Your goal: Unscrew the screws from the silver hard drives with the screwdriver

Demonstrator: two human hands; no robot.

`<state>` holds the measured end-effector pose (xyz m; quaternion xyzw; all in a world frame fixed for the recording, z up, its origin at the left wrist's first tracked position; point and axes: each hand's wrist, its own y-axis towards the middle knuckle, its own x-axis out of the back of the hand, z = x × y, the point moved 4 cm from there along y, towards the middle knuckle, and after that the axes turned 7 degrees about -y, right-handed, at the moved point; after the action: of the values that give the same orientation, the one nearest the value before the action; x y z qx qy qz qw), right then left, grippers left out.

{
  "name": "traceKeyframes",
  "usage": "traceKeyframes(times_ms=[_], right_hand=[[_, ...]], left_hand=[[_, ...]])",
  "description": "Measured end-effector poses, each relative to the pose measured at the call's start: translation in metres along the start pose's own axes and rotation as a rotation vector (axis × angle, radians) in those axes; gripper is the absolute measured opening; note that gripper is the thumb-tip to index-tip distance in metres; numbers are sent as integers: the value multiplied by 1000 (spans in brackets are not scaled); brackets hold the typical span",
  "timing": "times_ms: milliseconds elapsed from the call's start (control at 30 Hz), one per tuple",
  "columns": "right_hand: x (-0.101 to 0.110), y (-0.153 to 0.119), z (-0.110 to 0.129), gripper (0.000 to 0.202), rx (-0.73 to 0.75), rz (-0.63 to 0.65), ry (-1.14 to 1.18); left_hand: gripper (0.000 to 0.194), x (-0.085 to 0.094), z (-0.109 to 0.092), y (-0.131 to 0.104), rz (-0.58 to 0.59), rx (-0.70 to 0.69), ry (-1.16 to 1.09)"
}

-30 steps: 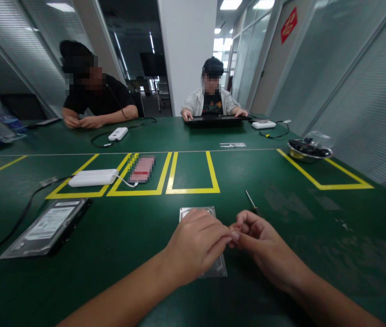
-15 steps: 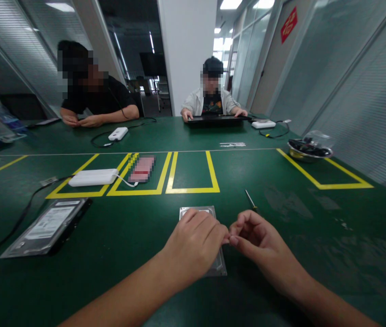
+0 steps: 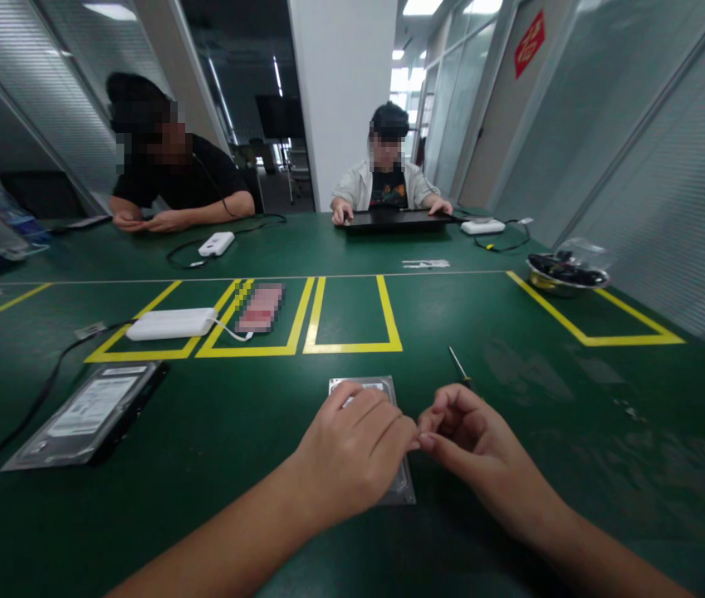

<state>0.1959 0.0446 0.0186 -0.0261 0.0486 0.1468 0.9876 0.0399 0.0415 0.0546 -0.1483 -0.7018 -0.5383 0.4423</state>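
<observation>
A silver hard drive (image 3: 403, 490) lies flat on the green table, mostly covered by my left hand (image 3: 358, 444). The fingers of that hand are closed, and their tips meet those of my right hand (image 3: 467, 436) at the drive's right edge. My right hand is in a pinch with its fingers curled; whatever sits between the fingertips is too small to make out. Just beyond it lies a screwdriver (image 3: 459, 365), its handle partly hidden. Another hard drive (image 3: 87, 415) rests at the left.
Yellow tape frames (image 3: 352, 348) mark the table (image 3: 233, 515). A white power bank (image 3: 171, 324) is cabled to a phone (image 3: 260, 308). At the right stands a metal bowl (image 3: 567, 286) with black items. Two people sit opposite, one holding a black panel (image 3: 395, 221).
The black panel across the table has tilted slightly. My hands stay nearly in place, fingertips still together.
</observation>
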Motion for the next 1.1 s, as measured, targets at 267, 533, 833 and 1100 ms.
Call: traceKeyframes(times_ms=[267, 533, 833, 1100], right_hand=[[-2, 0, -1, 35, -8, 6, 24], [-1, -2, -1, 36, 41, -58, -51], [1, -2, 1, 27, 220, -139, -419], [2, 4, 2, 14, 587, -78, -1154]], left_hand=[[13, 3, -1, 1, 14, -5, -19], [14, -2, 1, -1, -24, 41, -40], [14, -3, 4, -3, 15, 123, -38], [14, -7, 19, -16, 172, 282, -80]])
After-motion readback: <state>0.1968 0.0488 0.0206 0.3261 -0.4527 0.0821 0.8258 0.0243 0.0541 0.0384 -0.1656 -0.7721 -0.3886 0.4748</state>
